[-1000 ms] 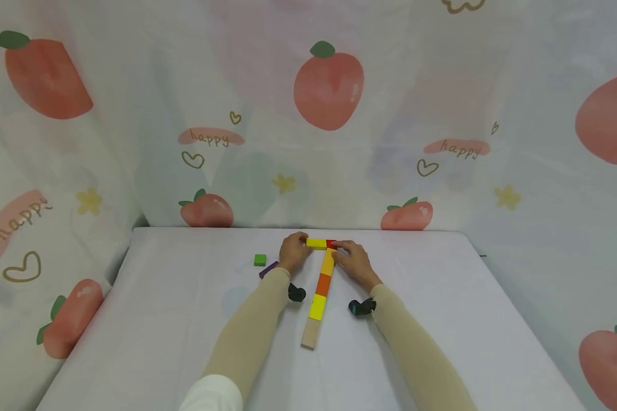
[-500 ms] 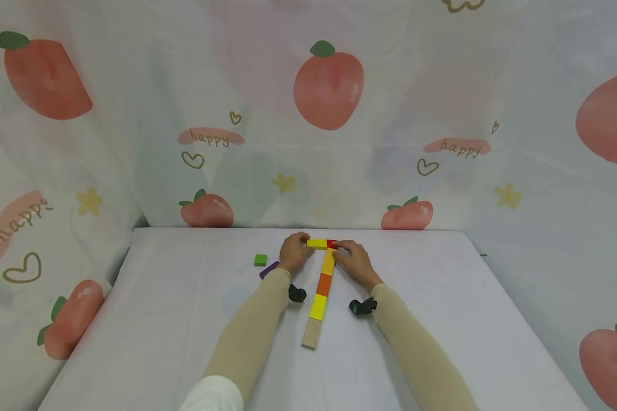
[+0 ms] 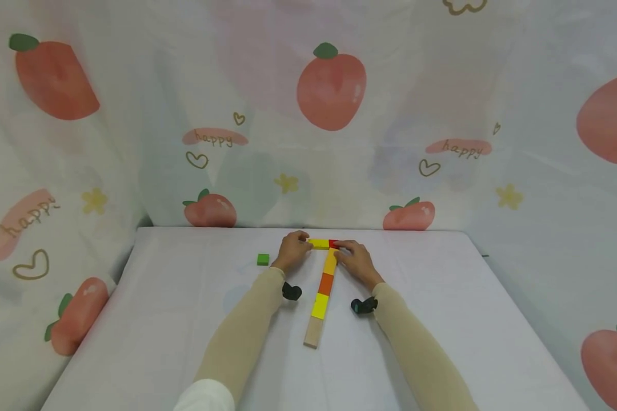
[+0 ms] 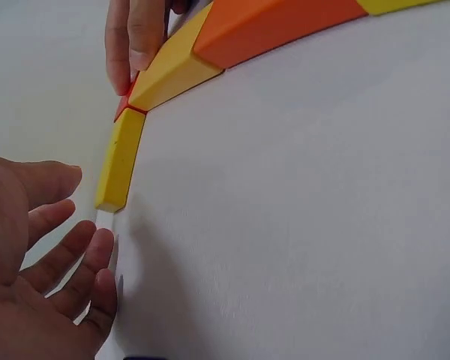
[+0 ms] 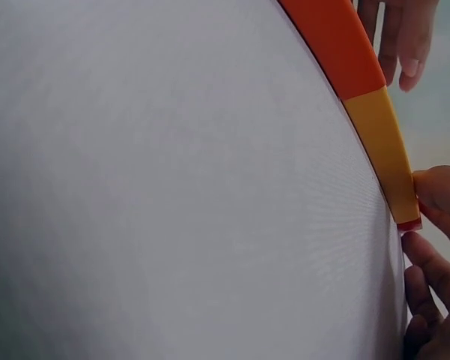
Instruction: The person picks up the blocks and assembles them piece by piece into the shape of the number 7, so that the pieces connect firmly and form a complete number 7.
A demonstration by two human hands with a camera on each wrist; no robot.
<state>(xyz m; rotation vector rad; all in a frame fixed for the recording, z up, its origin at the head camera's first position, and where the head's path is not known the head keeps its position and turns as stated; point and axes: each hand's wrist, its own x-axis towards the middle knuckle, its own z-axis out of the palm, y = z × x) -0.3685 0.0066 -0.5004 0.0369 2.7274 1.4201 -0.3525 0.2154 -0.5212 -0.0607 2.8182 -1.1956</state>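
Observation:
Wooden blocks form a bent line on the white table. At its far end a yellow block [image 3: 319, 244] lies crosswise, touching a red block [image 3: 333, 243]. My left hand [image 3: 293, 252] is beside the yellow block's left end; in the left wrist view its relaxed fingers [image 4: 82, 262] stand apart from that block. My right hand [image 3: 359, 262] pinches at the red block, index finger against its end and thumb touching the adjoining amber block [image 3: 330, 261]. Most of the red block is hidden by the fingers.
Toward me the line continues with an orange block [image 3: 326, 283], a yellow piece [image 3: 319, 306] and a plain wood block [image 3: 313, 332]. A green block [image 3: 263, 260] lies left of my left hand. A printed cloth [image 3: 339, 177] hangs behind the table [image 3: 185, 297].
My left wrist and forearm have shifted slightly left and now hide the purple block seen earlier. The right hand and the line of blocks stay in place; the head view has turned slightly.

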